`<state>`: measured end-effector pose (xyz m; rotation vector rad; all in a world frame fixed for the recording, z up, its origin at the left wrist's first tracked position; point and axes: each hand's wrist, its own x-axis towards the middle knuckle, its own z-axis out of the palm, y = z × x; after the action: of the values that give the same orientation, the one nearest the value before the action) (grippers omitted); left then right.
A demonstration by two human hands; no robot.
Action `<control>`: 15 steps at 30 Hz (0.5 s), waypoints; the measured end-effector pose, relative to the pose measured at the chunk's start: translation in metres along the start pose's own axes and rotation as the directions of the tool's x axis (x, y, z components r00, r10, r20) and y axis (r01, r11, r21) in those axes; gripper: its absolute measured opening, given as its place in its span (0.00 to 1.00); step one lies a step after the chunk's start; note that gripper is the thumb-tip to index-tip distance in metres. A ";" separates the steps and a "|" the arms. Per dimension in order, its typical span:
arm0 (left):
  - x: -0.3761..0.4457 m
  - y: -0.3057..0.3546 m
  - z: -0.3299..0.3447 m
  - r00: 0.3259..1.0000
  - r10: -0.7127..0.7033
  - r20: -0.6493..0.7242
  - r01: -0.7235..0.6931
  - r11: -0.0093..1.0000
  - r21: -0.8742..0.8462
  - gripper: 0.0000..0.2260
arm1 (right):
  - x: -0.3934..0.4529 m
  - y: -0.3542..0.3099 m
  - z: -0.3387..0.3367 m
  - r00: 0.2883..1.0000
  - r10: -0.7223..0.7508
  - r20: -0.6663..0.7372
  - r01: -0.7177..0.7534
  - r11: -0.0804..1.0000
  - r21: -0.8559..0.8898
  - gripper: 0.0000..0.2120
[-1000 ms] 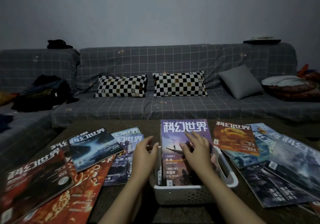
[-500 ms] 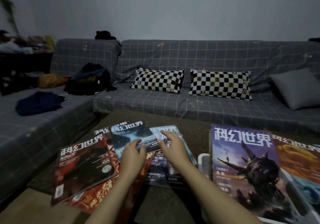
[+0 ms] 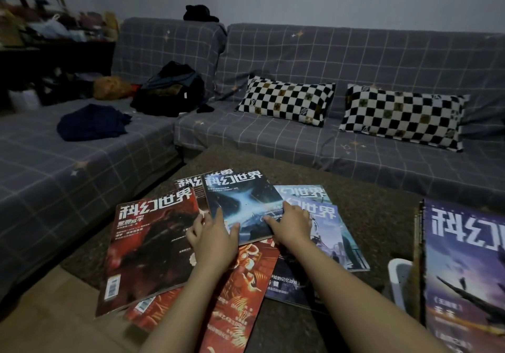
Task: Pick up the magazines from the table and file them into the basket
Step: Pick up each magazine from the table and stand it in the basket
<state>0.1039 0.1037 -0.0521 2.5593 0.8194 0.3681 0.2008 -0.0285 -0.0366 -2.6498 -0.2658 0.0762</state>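
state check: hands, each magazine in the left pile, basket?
Left hand: open, resting on blue-cover magazine's left edge.
Right hand: fingers on same magazine's right edge, grip unclear.
Blue-cover magazine: flat, top of pile.
Dark red magazine: flat, untouched.
Orange-red magazine: flat, partly covered.
White plastic basket: holds upright purple-cover magazine.

Dark blue magazine [image 3: 241, 205] with a bright starburst cover lies on top of a fanned pile on the table [image 3: 377, 216], tilted a little leftwards. Red-and-black magazine [image 3: 153, 246] flat at its left, overlapping an orange-red magazine [image 3: 243, 287] below. Pale blue magazine [image 3: 328, 232] at right, partly underneath. White basket [image 3: 399, 279] at far right; purple magazine [image 3: 464, 270] stands upright in it.
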 end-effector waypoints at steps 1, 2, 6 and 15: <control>0.002 0.002 0.001 1.000 -0.002 -0.022 0.002 1.000 -0.023 0.28 | 0.002 0.000 0.000 1.000 0.011 -0.006 -0.011 1.000 0.003 0.34; 0.003 0.003 0.001 0.999 -0.010 -0.045 0.007 0.998 -0.061 0.28 | 0.003 -0.001 0.000 0.999 0.034 0.000 -0.034 0.999 0.007 0.37; 0.001 0.006 -0.004 0.993 -0.096 -0.073 0.065 0.935 -0.349 0.29 | 0.003 -0.001 -0.008 0.986 0.163 0.047 -0.166 0.983 0.073 0.31; -0.041 0.024 -0.042 0.993 -0.105 -0.059 0.018 0.614 -0.789 0.22 | -0.041 -0.003 -0.057 0.981 0.189 0.031 -0.187 0.912 0.365 0.21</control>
<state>0.0675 0.0747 -0.0093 1.6730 0.5805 0.6688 0.1654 -0.0603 0.0160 -2.2935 0.0100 0.1654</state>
